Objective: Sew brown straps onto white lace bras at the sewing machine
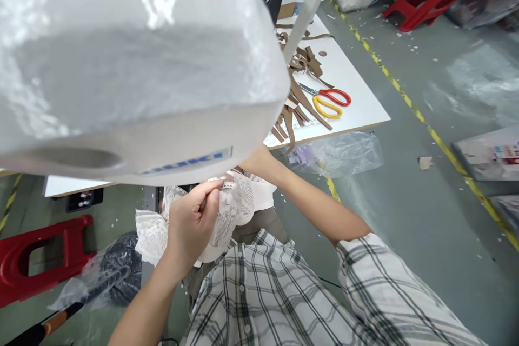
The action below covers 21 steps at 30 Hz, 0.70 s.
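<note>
A white lace bra [233,216] hangs below the front of a large white sewing machine head [162,119] and drapes toward my lap. My left hand [193,216] is closed on its upper edge, with thumb and forefinger pinching the trim. Only the wrist and back of my right hand [259,161] show, beside the bra's right side. Its fingers are hidden behind the machine head, so I cannot tell what they hold. The needle area is out of sight too.
Scissors [330,102] with red and yellow handles and brown fabric strips [302,86] lie on the white table [360,113]. Plastic bags [344,154] hang near its edge. Red stools [44,254] stand left and far right. Yellow-black tape [405,97] lines the floor.
</note>
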Each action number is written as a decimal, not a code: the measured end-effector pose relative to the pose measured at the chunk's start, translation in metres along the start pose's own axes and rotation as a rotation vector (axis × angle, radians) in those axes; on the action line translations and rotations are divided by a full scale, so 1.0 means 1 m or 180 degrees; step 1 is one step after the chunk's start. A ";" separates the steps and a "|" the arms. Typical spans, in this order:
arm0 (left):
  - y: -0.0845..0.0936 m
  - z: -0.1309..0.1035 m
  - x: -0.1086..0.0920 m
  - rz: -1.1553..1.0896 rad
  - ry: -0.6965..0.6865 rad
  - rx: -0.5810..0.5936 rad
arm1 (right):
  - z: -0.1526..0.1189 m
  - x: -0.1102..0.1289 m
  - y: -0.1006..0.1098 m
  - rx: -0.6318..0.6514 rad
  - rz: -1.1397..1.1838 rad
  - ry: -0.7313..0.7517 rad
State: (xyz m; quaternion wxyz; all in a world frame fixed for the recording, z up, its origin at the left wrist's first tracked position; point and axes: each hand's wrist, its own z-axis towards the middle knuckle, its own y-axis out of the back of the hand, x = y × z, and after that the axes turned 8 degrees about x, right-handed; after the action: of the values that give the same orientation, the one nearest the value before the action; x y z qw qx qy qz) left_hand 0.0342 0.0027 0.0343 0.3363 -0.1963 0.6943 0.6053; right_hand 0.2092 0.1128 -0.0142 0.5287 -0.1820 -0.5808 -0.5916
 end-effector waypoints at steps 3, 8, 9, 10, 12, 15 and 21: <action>-0.001 -0.003 0.002 0.0077 -0.0011 -0.0102 | -0.001 -0.001 -0.001 -0.0086 0.0213 0.0070; -0.002 -0.006 0.004 0.0171 0.0000 -0.0187 | 0.000 -0.005 -0.003 -0.0108 0.0220 0.0147; -0.003 -0.007 0.005 0.0181 0.0009 -0.0195 | 0.000 -0.005 -0.004 -0.0102 0.0204 0.0132; -0.003 -0.007 0.005 0.0185 0.0010 -0.0210 | 0.000 -0.006 -0.004 -0.0094 0.0190 0.0120; -0.004 -0.008 0.005 0.0200 -0.0006 -0.0271 | 0.000 -0.006 -0.005 -0.0089 0.0188 0.0112; -0.004 -0.008 0.006 0.0244 -0.0024 -0.0384 | 0.000 -0.006 -0.005 -0.0108 0.0233 0.0124; -0.005 -0.010 0.011 0.0263 0.0078 -0.0547 | 0.000 -0.002 -0.005 -0.0203 0.0309 0.0126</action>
State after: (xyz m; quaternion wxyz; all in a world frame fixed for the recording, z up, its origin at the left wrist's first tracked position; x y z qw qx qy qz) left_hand 0.0277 -0.0065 0.0229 0.2845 -0.2030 0.6514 0.6735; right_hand 0.2056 0.1120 -0.0188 0.5620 -0.2151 -0.5416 -0.5870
